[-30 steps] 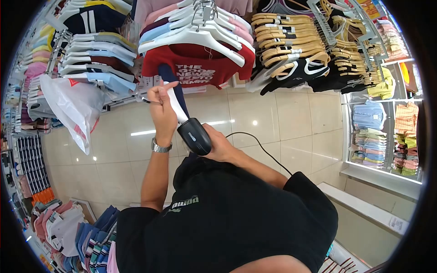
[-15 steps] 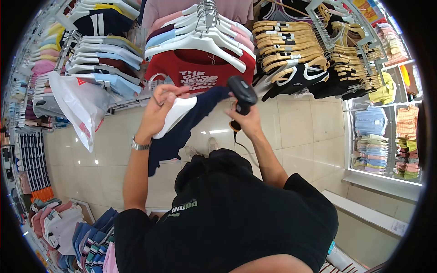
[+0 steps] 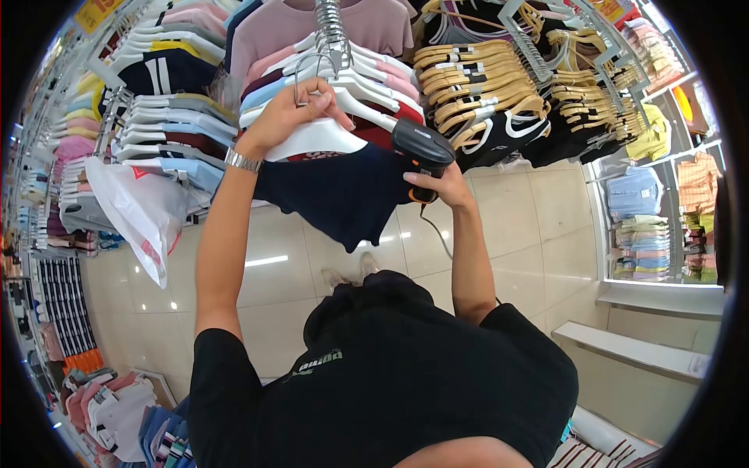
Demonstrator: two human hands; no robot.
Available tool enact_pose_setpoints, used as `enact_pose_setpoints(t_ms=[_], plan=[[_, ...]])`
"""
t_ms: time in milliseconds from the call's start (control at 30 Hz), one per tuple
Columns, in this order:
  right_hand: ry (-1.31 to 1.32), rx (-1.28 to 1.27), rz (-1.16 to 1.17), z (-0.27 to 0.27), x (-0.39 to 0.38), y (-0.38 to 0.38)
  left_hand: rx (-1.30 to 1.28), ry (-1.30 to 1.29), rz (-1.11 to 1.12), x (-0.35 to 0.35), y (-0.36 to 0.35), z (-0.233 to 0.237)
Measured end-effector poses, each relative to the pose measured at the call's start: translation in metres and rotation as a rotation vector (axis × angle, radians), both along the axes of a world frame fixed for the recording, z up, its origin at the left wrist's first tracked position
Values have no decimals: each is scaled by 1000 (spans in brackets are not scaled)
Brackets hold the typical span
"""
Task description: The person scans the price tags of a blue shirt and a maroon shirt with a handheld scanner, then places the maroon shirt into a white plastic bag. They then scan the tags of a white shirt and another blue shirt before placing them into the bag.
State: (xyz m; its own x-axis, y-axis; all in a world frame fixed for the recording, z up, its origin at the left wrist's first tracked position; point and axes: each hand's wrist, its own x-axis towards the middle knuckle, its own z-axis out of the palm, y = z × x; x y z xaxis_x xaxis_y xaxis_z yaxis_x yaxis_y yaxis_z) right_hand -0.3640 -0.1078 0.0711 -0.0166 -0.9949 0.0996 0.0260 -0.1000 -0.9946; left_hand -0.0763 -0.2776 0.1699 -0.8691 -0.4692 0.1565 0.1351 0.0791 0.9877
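Note:
My left hand (image 3: 300,115) is closed around the neck of a white hanger (image 3: 321,140), its metal hook rising above my fingers. From that hanger hangs a navy blue garment (image 3: 335,191), spread out in front of the rack. My right hand (image 3: 445,186) grips a black handheld barcode scanner (image 3: 423,148) by its handle, beside the garment's right edge. A dark cable (image 3: 438,230) trails down from the scanner. Just behind my left hand, more shirts on white hangers (image 3: 382,78) hang from the rail, with a red shirt (image 3: 382,125) partly hidden.
Wooden hangers with black tops (image 3: 488,86) hang to the right. A white plastic bag (image 3: 136,207) hangs on the left rack. Folded clothes (image 3: 640,246) fill shelves at far right. A low white ledge (image 3: 624,351) stands right, on the tiled floor (image 3: 515,210).
My left hand has moved up and toward the rack with the hanger. The navy garment now hangs broadside instead of slanting. The scanner has shifted slightly right and down.

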Motion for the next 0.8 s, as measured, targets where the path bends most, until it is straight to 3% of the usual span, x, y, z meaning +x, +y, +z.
enact_pose_setpoints(t_ms=[100, 200, 367, 600, 800], plan=[[-7, -75, -69, 11, 6, -8, -51, -13, 11, -9, -23, -3], [39, 13, -99, 18, 8, -11, -70, -18, 10, -17, -35, -7], [-2, 15, -137, -7, -1, -22, -94, -58, 12, -22, -39, -7], [-54, -24, -132, -6, 4, -29, -305, -278, 266, -23, -40, -25], [-66, 22, -174, -19, -5, -40, -312, -440, 442, -33, -28, -23]])
